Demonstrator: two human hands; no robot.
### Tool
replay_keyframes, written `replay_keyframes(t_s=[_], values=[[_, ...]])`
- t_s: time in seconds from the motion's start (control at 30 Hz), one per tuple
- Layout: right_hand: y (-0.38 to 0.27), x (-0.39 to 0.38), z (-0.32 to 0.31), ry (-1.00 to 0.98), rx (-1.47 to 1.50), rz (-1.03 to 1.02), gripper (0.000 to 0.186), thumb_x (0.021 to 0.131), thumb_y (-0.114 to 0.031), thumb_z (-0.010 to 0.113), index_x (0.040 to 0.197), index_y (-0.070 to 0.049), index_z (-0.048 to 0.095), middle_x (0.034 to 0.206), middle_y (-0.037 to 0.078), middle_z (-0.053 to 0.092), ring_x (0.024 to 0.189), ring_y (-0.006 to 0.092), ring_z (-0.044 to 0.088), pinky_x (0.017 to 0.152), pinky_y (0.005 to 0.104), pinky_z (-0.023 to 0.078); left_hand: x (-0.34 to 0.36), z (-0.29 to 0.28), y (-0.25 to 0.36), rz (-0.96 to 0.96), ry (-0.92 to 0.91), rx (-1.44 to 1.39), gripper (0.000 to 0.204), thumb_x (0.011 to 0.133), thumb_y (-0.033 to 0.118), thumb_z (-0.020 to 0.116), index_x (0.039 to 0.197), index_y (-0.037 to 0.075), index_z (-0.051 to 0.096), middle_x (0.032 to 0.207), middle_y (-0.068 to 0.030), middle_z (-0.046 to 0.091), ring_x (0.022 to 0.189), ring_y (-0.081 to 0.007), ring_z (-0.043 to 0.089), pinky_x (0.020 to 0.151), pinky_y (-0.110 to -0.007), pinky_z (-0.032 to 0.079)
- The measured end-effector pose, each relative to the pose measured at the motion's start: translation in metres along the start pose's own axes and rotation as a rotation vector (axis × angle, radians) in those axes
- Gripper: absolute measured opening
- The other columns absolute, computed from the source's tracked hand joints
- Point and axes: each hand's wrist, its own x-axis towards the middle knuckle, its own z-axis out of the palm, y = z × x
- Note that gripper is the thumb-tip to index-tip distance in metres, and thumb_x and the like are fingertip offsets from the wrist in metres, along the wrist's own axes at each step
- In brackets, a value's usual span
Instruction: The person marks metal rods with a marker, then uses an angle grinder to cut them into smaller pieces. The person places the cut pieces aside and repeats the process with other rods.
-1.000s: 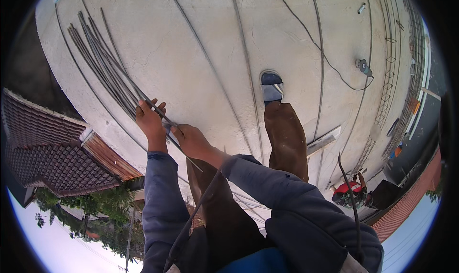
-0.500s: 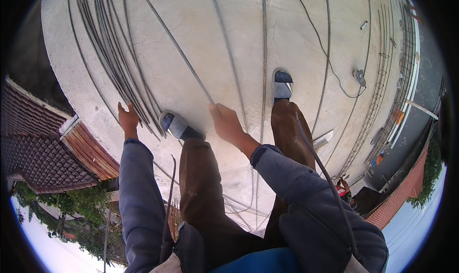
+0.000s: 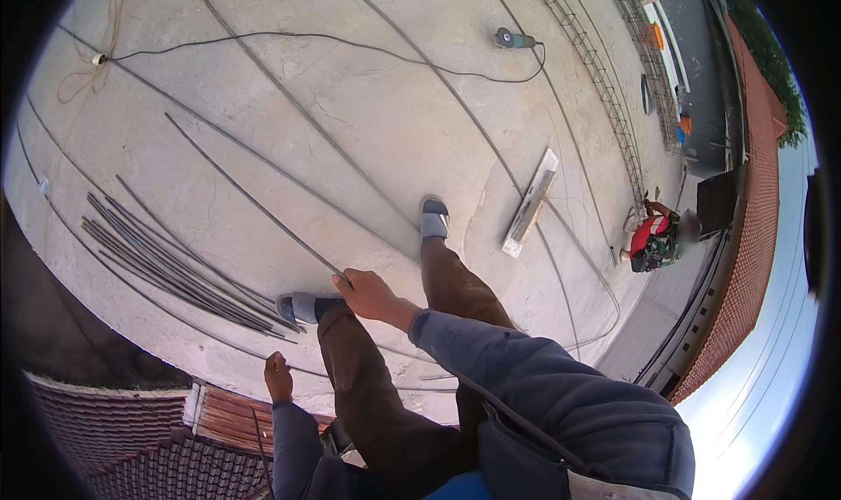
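My right hand (image 3: 368,294) grips the near end of a long steel rebar (image 3: 254,200), which slants up-left across the concrete slab (image 3: 342,53). My left hand (image 3: 279,375) hangs separate at the lower left, fingers loosely curled, with no object visible in it. Several more rebars (image 3: 175,272) lie bundled on the slab left of my sandalled left foot (image 3: 298,307). My right foot (image 3: 434,219) stands farther forward, among long single bars.
An angle grinder (image 3: 517,40) and its cord lie ahead. Right of me are a pale plank (image 3: 530,204), rebar cages (image 3: 596,70) and a crouching co-worker (image 3: 657,237) in red and camouflage. The slab's edge drops toward tiled roofs (image 3: 114,412) at lower left.
My left hand let go of the bars, drew down and curled its fingers. My right hand pulled one rod apart from the bundle. The view has swung round, showing more of the right side.
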Motion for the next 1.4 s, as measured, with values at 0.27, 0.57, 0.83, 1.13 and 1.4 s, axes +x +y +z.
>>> replay_keyframes(t_s=[0.27,0.57,0.83,1.13,1.4], values=[[0.109,-0.029,-0.189,0.102,-0.151,-0.107,0.051,0.113,-0.046,0.057,0.1,0.001,0.071,0.092,0.029,0.074,0.09,0.0507,0.072,0.082,0.0619,0.056,0.001,0.078,0.164,0.347,0.013,0.462,0.041,0.116,0.037,0.058,0.123,0.0,0.075,0.112,-0.0204,0.078,0.104,-0.0341,0.075,0.091,-0.045,0.058],[0.223,-0.133,-0.351,0.094,-0.096,-0.121,0.047,0.107,-0.051,0.066,0.102,-0.004,0.075,0.091,0.021,0.075,0.087,0.0454,0.074,0.081,0.0563,0.058,-0.053,0.376,0.483,-0.156,-0.32,-0.763,0.069,0.112,0.072,0.046,0.136,0.008,0.058,0.119,-0.0169,0.068,0.117,-0.035,0.065,0.109,-0.052,0.051],[0.224,-0.102,-0.507,0.464,-0.25,-0.309,0.042,0.103,-0.045,0.073,0.124,-0.009,0.073,0.119,0.016,0.072,0.116,0.0383,0.068,0.105,0.0528,0.05,-0.129,0.452,0.679,0.079,-0.149,-1.14,0.062,0.118,0.062,0.046,0.073,0.022,0.033,0.062,0.005,0.024,0.053,-0.0123,0.022,0.051,-0.032,0.026],[0.162,0.045,-0.666,0.598,0.044,-0.13,0.017,0.108,-0.017,0.069,0.115,-0.003,0.072,0.1,0.017,0.076,0.089,0.0317,0.077,0.076,0.0427,0.061,-0.057,0.297,0.89,0.605,0.349,-1.033,0.058,0.122,0.052,0.041,0.076,0.02,0.027,0.064,0.0044,0.018,0.057,-0.0113,0.014,0.052,-0.031,0.02],[0.115,0.312,-0.772,0.343,-0.155,-0.214,0.02,0.105,-0.018,0.067,0.121,-0.006,0.069,0.098,0.02,0.077,0.092,0.0399,0.076,0.083,0.0515,0.059,0.012,0.261,0.835,0.582,0.529,-0.625,0.054,0.122,0.041,0.05,0.078,0.019,0.029,0.067,0.007,0.023,0.06,-0.0058,0.018,0.053,-0.03,0.017]])
